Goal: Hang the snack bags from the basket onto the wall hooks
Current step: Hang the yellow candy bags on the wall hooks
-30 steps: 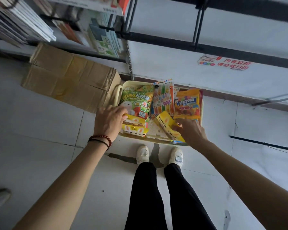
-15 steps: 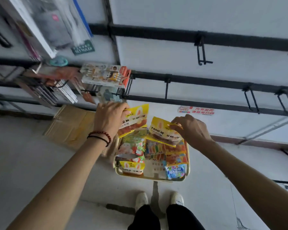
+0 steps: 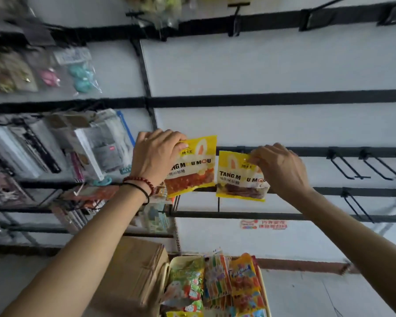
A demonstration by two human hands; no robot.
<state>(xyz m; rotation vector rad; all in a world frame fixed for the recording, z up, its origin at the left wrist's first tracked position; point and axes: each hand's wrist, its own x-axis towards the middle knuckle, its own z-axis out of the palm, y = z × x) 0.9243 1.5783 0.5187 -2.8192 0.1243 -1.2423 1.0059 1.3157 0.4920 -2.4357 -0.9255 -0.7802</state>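
My left hand (image 3: 157, 154) pinches the top corner of a yellow snack bag with orange candy (image 3: 192, 171), raised in front of the white wall. My right hand (image 3: 277, 167) pinches the top edge of a second yellow snack bag with dark candy (image 3: 237, 179), held just below a black wall rail (image 3: 311, 151). Black wall hooks (image 3: 345, 165) stick out of that rail to the right, bare. The cream basket (image 3: 172, 263) stands on the floor below, still holding several colourful snack bags (image 3: 217, 280).
Stationery and packaged goods (image 3: 55, 143) hang densely on the racks at the left. A cardboard box (image 3: 133, 275) lies left of the basket. More bare hooks (image 3: 357, 202) sit on a lower rail at the right. A red and white sticker (image 3: 263, 224) marks the wall.
Both hands have lifted a yellow bag each out of the basket and raised them up to the wall rails. My view has tilted up from the floor to the wall.
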